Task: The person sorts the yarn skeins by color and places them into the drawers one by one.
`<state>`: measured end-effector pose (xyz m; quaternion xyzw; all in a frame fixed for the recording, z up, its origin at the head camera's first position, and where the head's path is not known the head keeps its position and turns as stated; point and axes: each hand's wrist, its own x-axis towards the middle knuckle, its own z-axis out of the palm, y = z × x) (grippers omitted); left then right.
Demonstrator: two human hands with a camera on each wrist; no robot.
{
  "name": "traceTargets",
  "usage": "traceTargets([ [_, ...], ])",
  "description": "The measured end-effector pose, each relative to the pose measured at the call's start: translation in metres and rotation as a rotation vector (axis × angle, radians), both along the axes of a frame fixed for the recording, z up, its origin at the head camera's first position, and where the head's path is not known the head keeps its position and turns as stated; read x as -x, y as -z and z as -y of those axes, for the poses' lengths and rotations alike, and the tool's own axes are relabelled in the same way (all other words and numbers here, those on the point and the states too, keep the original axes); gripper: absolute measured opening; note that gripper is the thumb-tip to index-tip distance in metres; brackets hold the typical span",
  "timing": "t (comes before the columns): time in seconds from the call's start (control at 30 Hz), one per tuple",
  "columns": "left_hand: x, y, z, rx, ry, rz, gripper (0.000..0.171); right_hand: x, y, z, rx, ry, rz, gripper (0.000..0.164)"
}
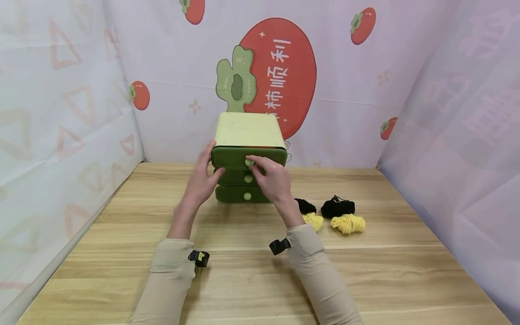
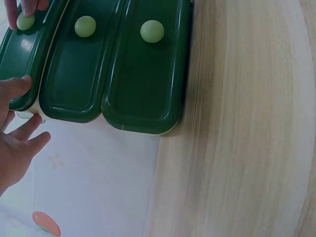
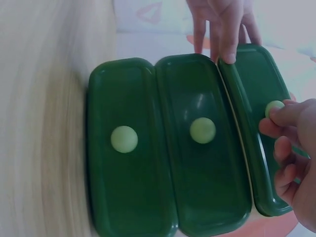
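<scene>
A small drawer cabinet (image 1: 249, 130) with a cream top stands at the back of the table. Its three dark green drawers each have a light green round knob; the middle knob (image 3: 202, 130) and bottom knob (image 3: 124, 139) are uncovered. My right hand (image 1: 274, 179) pinches the knob (image 3: 274, 107) of the top drawer (image 1: 231, 158) between thumb and fingers. At the cabinet's left side, my left hand (image 1: 201, 177) rests with fairly straight fingers, its thumb touching the top drawer's front edge. A narrow strip shows between the cream top and that drawer front.
Right of the cabinet lie two black yarn bundles, one (image 1: 338, 207) in full view, and two yellow ones, one (image 1: 348, 223) in full view. My right forearm partly covers the others. A printed cloth wall (image 1: 341, 113) rises behind the wooden table (image 1: 243, 271).
</scene>
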<state>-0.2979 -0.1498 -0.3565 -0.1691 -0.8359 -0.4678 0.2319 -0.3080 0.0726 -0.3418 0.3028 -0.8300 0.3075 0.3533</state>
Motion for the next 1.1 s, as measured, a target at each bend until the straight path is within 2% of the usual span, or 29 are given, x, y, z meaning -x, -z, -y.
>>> traceTargets([
  [0.33,0.0,0.0,-0.005,-0.021,-0.08,-0.075,0.073,0.004,0.006,0.008,0.069,0.033,-0.022,0.025],
  [0.47,0.001,0.001,-0.008,-0.018,-0.118,-0.117,0.071,0.007,0.009,0.009,0.09,0.041,-0.011,0.026],
  [0.63,0.002,0.002,-0.011,-0.018,-0.14,-0.133,0.07,0.009,0.011,0.007,0.109,0.04,0.02,0.026],
  [0.73,0.003,0.003,-0.01,-0.041,-0.141,-0.141,0.069,0.01,0.01,0.004,0.111,0.003,0.034,0.027],
  [0.97,0.005,0.007,-0.009,-0.102,-0.141,-0.149,0.067,0.012,0.007,-0.008,0.159,-0.152,0.086,0.022],
  [1.1,0.004,0.006,-0.01,-0.117,-0.155,-0.161,0.067,0.013,0.006,-0.013,0.152,-0.2,0.114,0.021],
])
